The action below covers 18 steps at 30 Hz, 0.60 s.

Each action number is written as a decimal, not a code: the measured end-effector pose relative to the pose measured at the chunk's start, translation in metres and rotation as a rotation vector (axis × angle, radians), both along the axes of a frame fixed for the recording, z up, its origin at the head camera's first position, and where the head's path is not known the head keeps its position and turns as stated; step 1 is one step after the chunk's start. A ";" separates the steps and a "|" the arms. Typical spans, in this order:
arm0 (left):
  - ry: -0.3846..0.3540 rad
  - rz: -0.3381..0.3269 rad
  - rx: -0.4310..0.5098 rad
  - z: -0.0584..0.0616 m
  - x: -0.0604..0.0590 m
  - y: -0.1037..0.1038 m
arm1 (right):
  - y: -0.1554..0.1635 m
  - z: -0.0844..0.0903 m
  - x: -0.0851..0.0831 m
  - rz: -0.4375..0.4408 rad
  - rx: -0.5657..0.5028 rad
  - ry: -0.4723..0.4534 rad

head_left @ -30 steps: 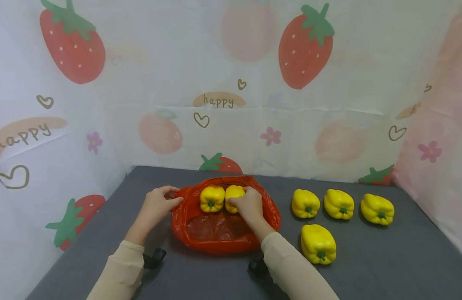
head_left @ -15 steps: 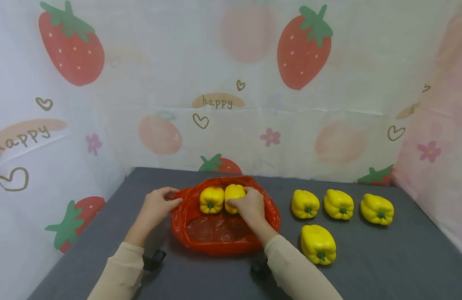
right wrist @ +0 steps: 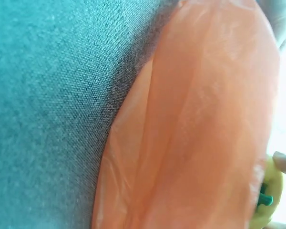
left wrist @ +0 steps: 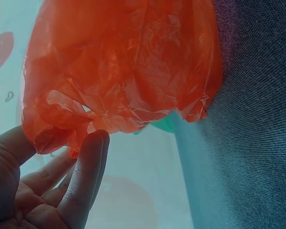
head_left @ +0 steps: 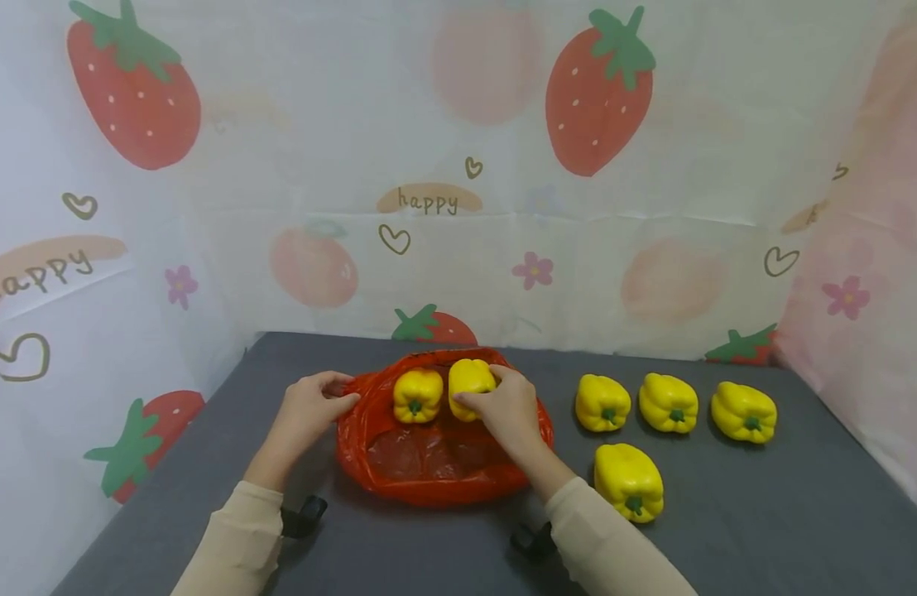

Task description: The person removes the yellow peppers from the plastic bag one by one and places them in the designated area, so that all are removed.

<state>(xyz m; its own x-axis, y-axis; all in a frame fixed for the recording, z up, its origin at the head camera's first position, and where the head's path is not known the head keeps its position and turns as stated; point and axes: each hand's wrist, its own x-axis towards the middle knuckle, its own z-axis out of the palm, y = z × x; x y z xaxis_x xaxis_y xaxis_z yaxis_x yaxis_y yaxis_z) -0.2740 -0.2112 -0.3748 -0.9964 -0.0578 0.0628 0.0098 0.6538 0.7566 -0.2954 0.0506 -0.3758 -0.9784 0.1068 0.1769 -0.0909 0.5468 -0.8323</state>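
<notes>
Yellow bell pepper (head_left: 470,382) is sitting between the thumb and fingers of the right hand (head_left: 512,411), within the mouth of a red plastic bag (head_left: 444,492), just beside a second pepper (head_left: 417,396). The left hand (head_left: 308,411) is pinching the bag's rim. Done well, that pinch should be pulling lightly and evenly, while the right hand is guiding the pepper clear of the film. Thin, crinkled, translucent plastic is puckering around glossy, lobed shapes; four more peppers (head_left: 628,480) are lying on the dark woven cloth (head_left: 741,521) to the right.
</notes>
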 end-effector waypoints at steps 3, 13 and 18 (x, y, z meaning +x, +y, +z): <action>0.000 0.005 -0.004 0.000 0.000 0.000 | 0.003 0.003 0.004 0.019 0.006 0.016; 0.008 0.000 -0.019 -0.001 -0.002 0.000 | 0.019 0.016 0.023 0.064 -0.033 0.003; 0.010 0.002 -0.023 -0.002 -0.002 0.001 | 0.026 0.021 0.030 0.083 -0.044 0.008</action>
